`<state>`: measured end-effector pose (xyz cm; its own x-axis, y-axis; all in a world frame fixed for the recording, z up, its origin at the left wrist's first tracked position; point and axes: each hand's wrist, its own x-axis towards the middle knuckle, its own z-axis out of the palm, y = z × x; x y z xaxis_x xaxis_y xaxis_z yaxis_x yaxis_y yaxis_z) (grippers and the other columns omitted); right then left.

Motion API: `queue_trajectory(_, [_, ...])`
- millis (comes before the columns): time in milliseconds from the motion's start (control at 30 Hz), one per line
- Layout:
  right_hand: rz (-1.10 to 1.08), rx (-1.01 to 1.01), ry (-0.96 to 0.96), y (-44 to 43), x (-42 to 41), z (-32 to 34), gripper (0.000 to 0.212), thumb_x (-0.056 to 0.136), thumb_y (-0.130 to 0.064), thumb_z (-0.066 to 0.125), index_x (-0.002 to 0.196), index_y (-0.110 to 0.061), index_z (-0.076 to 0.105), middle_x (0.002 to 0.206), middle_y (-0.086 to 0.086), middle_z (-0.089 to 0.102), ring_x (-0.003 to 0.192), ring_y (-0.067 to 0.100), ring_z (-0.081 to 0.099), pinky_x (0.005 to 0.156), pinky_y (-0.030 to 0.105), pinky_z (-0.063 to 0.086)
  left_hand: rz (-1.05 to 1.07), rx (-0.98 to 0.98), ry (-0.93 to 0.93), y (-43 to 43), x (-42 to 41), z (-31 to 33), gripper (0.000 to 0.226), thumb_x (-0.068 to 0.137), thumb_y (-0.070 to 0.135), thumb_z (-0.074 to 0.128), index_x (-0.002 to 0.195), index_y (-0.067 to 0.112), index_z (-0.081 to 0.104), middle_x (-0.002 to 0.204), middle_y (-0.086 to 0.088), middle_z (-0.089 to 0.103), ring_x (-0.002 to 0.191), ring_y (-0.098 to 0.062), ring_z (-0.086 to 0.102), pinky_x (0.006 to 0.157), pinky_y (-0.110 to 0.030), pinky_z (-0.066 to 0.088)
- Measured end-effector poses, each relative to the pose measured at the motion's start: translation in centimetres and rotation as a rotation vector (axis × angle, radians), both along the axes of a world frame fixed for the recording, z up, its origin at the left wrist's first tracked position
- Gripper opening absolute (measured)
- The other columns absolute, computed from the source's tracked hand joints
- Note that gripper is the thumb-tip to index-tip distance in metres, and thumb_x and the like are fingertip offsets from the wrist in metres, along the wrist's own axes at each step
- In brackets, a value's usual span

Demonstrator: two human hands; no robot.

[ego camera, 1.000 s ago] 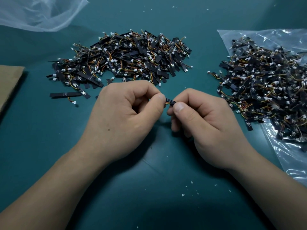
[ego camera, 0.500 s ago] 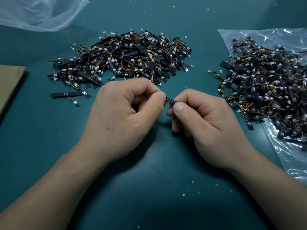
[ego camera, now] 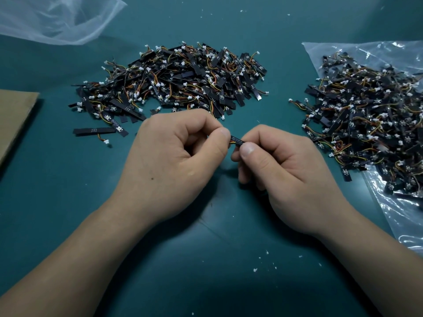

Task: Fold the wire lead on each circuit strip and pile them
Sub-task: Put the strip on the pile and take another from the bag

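A green table (ego camera: 57, 202) bore one strip pile (ego camera: 174, 81) at twelve o'clock and a bagged heap (ego camera: 366, 120) at two. Centrally, the left hand (ego camera: 174, 161) and right hand (ego camera: 288, 175) together pinched a circuit strip (ego camera: 236, 141).

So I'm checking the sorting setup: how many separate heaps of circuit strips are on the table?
2. One heap lies bare on the table beyond the hands; the other heap sits on a clear plastic bag at right. One strip is pinched between both hands.

I see left hand (ego camera: 174, 156) and right hand (ego camera: 283, 175) pinching one circuit strip (ego camera: 236, 141) between them; piles lie beyond (ego camera: 174, 81) and right (ego camera: 370, 120).
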<state>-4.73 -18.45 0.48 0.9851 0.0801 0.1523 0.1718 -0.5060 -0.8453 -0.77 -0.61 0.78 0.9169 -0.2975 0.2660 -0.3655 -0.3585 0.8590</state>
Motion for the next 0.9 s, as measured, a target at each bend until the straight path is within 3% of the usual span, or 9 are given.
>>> queue_trajectory(100, [-0.001, 0.028, -0.006, -0.02, -0.09, 0.12, 0.023, 0.098, -0.024, 0.054, 0.077, -0.023, 0.064, 0.063, -0.007, 0.068, 0.054, 0.017, 0.059, 0.055, 0.026, 0.045, -0.021, 0.011, 0.011, -0.01, -0.03, 0.05, 0.023, 0.09, 0.025, 0.063, 0.069, 0.017, 0.065, 0.049, 0.002, 0.048, 0.043, -0.005, 0.037, 0.046, -0.012, 0.03])
queue_trajectory(200, [0.002, 0.028, -0.005, 0.03, -0.14, 0.18, 0.023, 0.097, -0.023, 0.055, 0.076, -0.023, 0.064, 0.062, -0.006, 0.067, 0.052, 0.016, 0.057, 0.054, 0.029, 0.046, -0.048, -0.01, 0.036, -0.02, -0.03, 0.06, 0.023, 0.088, 0.022, 0.063, 0.067, 0.014, 0.062, 0.048, 0.0, 0.046, 0.043, -0.005, 0.036, 0.046, -0.013, 0.03])
queue_trajectory(333, [0.006, 0.055, -0.018, 0.0, -0.2, 0.27, 0.023, 0.097, -0.02, 0.055, 0.076, -0.021, 0.065, 0.061, -0.006, 0.067, 0.053, 0.014, 0.059, 0.055, 0.021, 0.043, -0.065, -0.01, 0.037, 0.01, -0.02, 0.15, 0.022, 0.089, 0.022, 0.061, 0.069, 0.014, 0.063, 0.049, 0.002, 0.044, 0.044, -0.004, 0.035, 0.047, -0.013, 0.028])
queue_trajectory(467, [0.01, 0.019, -0.008, 0.05, -0.16, 0.11, 0.022, 0.097, -0.022, 0.056, 0.077, -0.022, 0.066, 0.062, -0.005, 0.067, 0.053, 0.015, 0.057, 0.055, 0.024, 0.043, -0.077, -0.011, 0.033, 0.13, 0.01, 0.33, 0.021, 0.088, 0.018, 0.061, 0.068, 0.012, 0.062, 0.052, -0.005, 0.044, 0.044, -0.004, 0.033, 0.046, -0.01, 0.026])
queue_trajectory(667, [0.03, 0.044, -0.013, -0.11, -0.18, 0.02, 0.022, 0.1, -0.022, 0.056, 0.081, -0.021, 0.068, 0.062, -0.006, 0.067, 0.053, 0.012, 0.06, 0.056, 0.017, 0.042, -0.033, -0.017, 0.023, -0.07, -0.07, 0.26, 0.021, 0.087, 0.018, 0.062, 0.066, 0.014, 0.062, 0.049, -0.001, 0.044, 0.044, -0.005, 0.034, 0.047, -0.009, 0.027])
queue_trajectory(767, [0.053, 0.068, -0.024, -0.19, -0.22, 0.14, 0.028, 0.1, -0.03, 0.052, 0.076, -0.021, 0.065, 0.061, -0.004, 0.065, 0.054, 0.015, 0.06, 0.057, 0.02, 0.043, -0.039, -0.039, 0.015, 0.01, -0.06, 0.4, 0.023, 0.088, 0.017, 0.06, 0.066, 0.011, 0.061, 0.049, 0.001, 0.042, 0.045, -0.005, 0.034, 0.047, -0.011, 0.027])
queue_trajectory(900, [0.112, 0.03, -0.019, -0.44, -0.26, 0.21, 0.038, 0.095, -0.034, 0.048, 0.061, -0.017, 0.055, 0.055, 0.002, 0.054, 0.052, 0.02, 0.051, 0.053, 0.037, 0.04, -0.089, -0.057, 0.025, 0.24, -0.05, 0.49, 0.024, 0.086, 0.014, 0.056, 0.063, 0.01, 0.057, 0.05, -0.003, 0.043, 0.048, -0.011, 0.035, 0.048, -0.021, 0.029])
